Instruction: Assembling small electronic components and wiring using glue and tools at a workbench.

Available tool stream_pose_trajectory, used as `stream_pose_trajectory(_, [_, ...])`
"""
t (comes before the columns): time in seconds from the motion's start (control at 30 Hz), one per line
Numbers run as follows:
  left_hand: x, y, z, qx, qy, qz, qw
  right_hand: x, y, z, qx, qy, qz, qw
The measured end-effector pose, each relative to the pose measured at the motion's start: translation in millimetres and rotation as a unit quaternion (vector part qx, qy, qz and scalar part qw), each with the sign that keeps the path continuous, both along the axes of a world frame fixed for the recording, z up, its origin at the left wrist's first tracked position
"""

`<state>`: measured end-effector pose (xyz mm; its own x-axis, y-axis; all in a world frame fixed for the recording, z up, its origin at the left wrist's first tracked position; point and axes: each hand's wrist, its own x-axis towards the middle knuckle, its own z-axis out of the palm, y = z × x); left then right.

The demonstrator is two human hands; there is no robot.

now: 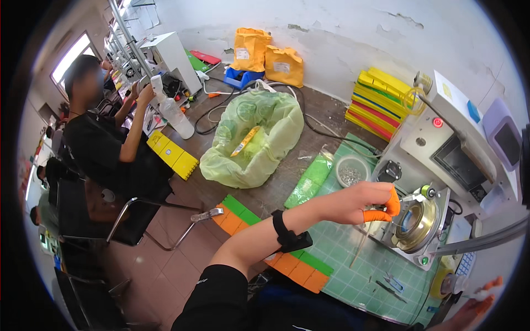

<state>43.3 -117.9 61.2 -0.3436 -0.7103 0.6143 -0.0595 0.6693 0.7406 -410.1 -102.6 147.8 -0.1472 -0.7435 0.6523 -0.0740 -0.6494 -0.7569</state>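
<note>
My left hand [359, 203] reaches right across the green cutting mat [342, 259] to a white winding machine [441, 143]. Its thumb and forefinger wear orange finger covers and pinch a thin pale wire [360, 243] that hangs down to the mat. The pinch is just left of the machine's brass-coloured round spool [411, 223]. A black band sits on that wrist. Only part of my right hand [479, 300] shows at the lower right rim, with an orange-covered fingertip beside something white; its grip is hidden.
A small bowl of metal bits [350, 171] and a green packet [313, 179] lie on the mat's far side. A large green bag [254, 138] sits on the floor. Coloured trays [381, 99] are stacked by the wall. Another person [105, 138] sits at left.
</note>
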Motion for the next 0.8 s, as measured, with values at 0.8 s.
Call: stream_pose_trajectory(0.8, [12,4,-3,-0.003,-0.013,0.064,0.998,227,-47,-38,0.076,0.035,0.116,0.990])
